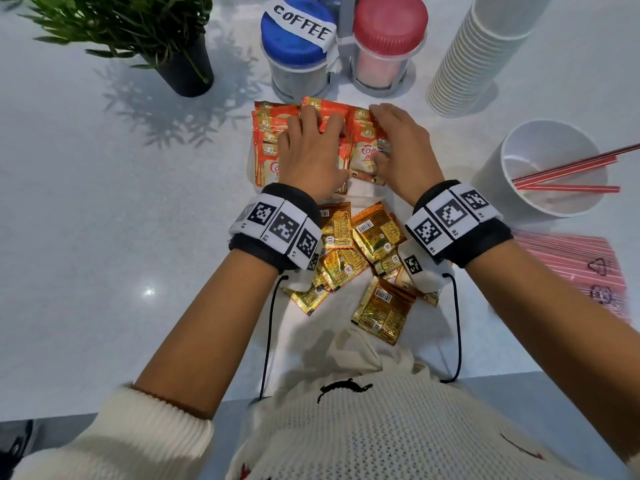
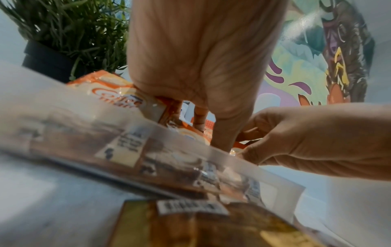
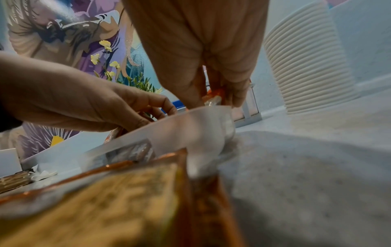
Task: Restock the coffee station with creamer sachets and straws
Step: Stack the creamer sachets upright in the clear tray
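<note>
Standing at ten o'clock on the white counter [image 1: 86, 202]: one potted plant [image 1: 149, 36] in a black pot.

At twelve o'clock, two jars in a rack: blue-lidded jar [image 1: 294, 50] labelled COFFEE, pink-lidded jar [image 1: 388, 39] to its right.

Centre, just below the jars: orange creamer sachets [image 1: 273, 133] packed upright in a clear tub [image 1: 367, 195], long axes running roughly twelve to six, printed faces up toward the head camera. Exact count cannot be told; several rows overlap.

Left hand [image 1: 311, 157] lies palm-down on the sachets, fingers curled over their tops. Right hand [image 1: 401, 150] beside it, fingers and thumb pinching one sachet at its edges.

At six o'clock of the tub, loose gold-backed sachets [image 1: 377, 310] scattered flat at mixed angles, barcodes up; roughly eight to ten, some hidden under the wrists.

One o'clock: one tall stack of white cups [image 1: 485, 53].

Three o'clock: one white cup [image 1: 491, 174] holding red-striped straws [image 1: 568, 168], about three, leaning toward two to three o'clock.

Four o'clock: one flat bag of straws [image 1: 571, 261], straws running ten to four.
</note>
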{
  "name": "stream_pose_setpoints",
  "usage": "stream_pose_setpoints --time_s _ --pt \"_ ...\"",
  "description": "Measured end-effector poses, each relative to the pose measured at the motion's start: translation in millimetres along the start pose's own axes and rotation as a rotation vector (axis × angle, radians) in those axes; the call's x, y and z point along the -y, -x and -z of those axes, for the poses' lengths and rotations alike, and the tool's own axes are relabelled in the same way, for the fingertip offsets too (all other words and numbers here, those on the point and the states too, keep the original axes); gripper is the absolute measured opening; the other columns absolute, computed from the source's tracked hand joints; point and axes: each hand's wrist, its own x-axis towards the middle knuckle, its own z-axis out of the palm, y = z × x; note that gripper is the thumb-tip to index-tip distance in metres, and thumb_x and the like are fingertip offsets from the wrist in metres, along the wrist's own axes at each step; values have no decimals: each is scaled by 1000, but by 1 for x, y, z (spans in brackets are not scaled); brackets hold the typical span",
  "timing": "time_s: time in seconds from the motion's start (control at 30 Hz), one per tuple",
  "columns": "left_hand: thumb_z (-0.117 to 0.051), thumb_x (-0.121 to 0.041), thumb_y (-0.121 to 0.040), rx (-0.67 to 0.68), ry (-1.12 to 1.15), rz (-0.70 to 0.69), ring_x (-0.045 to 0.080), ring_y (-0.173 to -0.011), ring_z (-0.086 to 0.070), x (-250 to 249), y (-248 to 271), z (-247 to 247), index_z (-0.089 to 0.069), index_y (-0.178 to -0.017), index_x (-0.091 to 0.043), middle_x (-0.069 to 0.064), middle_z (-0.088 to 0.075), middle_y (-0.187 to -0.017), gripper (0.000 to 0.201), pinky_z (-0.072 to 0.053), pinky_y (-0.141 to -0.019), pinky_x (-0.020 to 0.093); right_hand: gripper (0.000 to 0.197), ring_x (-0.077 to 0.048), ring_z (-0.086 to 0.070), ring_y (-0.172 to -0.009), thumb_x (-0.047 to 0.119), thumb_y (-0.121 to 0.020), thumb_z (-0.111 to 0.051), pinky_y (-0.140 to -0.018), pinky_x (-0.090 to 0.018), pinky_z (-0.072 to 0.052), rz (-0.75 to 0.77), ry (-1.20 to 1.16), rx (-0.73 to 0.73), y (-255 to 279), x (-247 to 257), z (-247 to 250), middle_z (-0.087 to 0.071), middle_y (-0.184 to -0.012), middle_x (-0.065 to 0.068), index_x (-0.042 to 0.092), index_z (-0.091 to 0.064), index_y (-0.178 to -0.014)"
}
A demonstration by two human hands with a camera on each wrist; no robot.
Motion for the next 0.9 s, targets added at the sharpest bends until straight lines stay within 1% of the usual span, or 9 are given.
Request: stream_pose_setpoints --time_s 0.17,0.27,0.37,0.43,0.5,0.57,0.67,0.77,0.9 --pt "-66 -27 -81 -34 98 -30 27 -127 -32 3 3 4 -42 -129 -18 9 -35 -136 54 -29 -105 36 58 -25 -23 -140 4 -85 -56 -114 -32 -19 56 39 -64 6 2 6 -29 -150 -11 10 -38 -139" --pt "-64 -22 -84 -155 276 -34 22 -125 -36 5 9 11 -50 -121 -14 8 -40 -131 40 -31 -99 26 40 -26 -43 -121 9 -84 -59 -99 -30 -33 125 5 -98 14 15 17 -48 -131 -13 8 -54 -124" --pt "-60 -16 -86 -275 423 -5 19 -114 -44 8 19 22 -57 -110 -9 8 -47 -118 25 -31 -88 16 20 -18 -56 -88 11 -85 -60 -77 -25 -41 265 -55 111 30 32 21 -65 -103 -11 6 -66 -104" --pt "-58 -12 -86 -310 506 15 15 -97 -53 11 27 27 -60 -103 -5 6 -53 -104 18 -40 -82 17 19 -15 -56 -85 14 -86 -60 -76 -24 -40 347 22 325 41 40 16 -67 -101 -8 7 -67 -102" --pt "-56 -10 -87 -294 558 29 12 -84 -54 15 35 29 -63 -98 -3 2 -58 -91 14 -39 -68 5 25 -19 -56 -93 19 -87 -60 -81 -28 -43 379 138 441 50 44 7 -64 -109 -9 7 -65 -108" --pt "-54 -8 -88 -238 598 49 11 -78 -53 19 43 27 -64 -95 -1 -1 -58 -82 14 -36 -61 0 32 -25 -56 -103 21 -85 -61 -88 -35 -46 381 224 479 57 45 -2 -60 -117 -11 7 -61 -114" --pt "-53 -7 -88 -163 649 101 11 -79 -54 27 56 18 -65 -93 -3 0 -60 -83 14 -37 -61 -1 41 -27 -54 -109 17 -83 -62 -89 -39 -48 390 247 518 65 46 -8 -55 -127 -11 11 -55 -123" --pt "-52 -5 -89 -99 708 167 13 -84 -58 32 67 10 -64 -89 -9 2 -62 -88 13 -42 -68 5 47 -26 -52 -104 8 -81 -59 -76 -31 -44 373 256 520 69 48 -9 -49 -134 -10 10 -48 -127" --pt "-47 5 -88 11 760 209 14 -89 -60 33 77 8 -63 -93 -8 4 -63 -93 21 -49 -77 15 45 -33 -54 -101 -2 -80 -51 -74 -35 -47 361 309 487 71 46 -17 -56 -117 -16 10 -45 -123"
